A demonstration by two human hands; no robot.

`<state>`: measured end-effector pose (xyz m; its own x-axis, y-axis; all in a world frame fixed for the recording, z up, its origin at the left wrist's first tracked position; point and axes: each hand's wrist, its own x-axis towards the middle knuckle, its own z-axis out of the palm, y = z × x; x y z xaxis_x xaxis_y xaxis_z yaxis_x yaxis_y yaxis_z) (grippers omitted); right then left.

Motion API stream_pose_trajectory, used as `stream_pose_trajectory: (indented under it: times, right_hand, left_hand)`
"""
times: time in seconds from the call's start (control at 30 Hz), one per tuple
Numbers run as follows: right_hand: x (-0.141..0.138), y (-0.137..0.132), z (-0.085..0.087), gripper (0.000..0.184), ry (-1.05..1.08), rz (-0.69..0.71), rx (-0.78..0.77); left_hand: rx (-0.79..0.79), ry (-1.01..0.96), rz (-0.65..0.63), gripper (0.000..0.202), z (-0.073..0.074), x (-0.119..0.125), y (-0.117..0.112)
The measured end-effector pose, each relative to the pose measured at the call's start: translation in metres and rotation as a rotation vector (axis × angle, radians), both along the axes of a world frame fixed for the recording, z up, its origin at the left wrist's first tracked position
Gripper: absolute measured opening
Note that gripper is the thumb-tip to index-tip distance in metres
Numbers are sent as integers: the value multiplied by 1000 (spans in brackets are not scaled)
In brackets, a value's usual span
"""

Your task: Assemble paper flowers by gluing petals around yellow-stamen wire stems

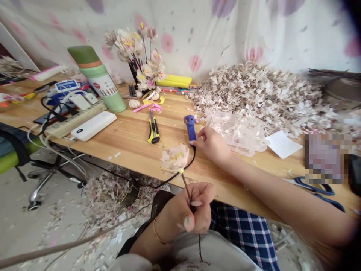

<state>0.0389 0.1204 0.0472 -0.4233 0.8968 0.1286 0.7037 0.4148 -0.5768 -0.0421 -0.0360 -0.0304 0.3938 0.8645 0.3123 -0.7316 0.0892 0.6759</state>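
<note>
My left hand is closed on a thin brown stem that carries a pale paper flower at its top, held just in front of the table edge. My right hand reaches over the wooden table and its fingers rest on the handle of a blue glue gun, whose black cord loops down off the table edge. A clear plastic tray with petals lies right beside that hand.
A big heap of pale paper petals covers the back right. A yellow-black utility knife, a green flask, a vase of finished flowers, a white power bank, a power strip and blue scissors lie around. Scraps litter the floor.
</note>
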Motion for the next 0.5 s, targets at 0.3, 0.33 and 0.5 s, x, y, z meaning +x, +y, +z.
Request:
stream_pose_trajectory:
  times: [0.3, 0.33, 0.5]
  right_hand:
    - [-4, -24, 23, 22, -301, 302, 137]
    - [-6, -26, 24, 23, -333, 319, 141]
    - [-18, -28, 19, 29, -458, 345, 183]
  left_hand:
    - [-22, -282, -275, 35, 58, 8, -8]
    - [-17, -301, -258, 34, 57, 9, -9]
    - [42, -349, -167, 38, 50, 6, -10]
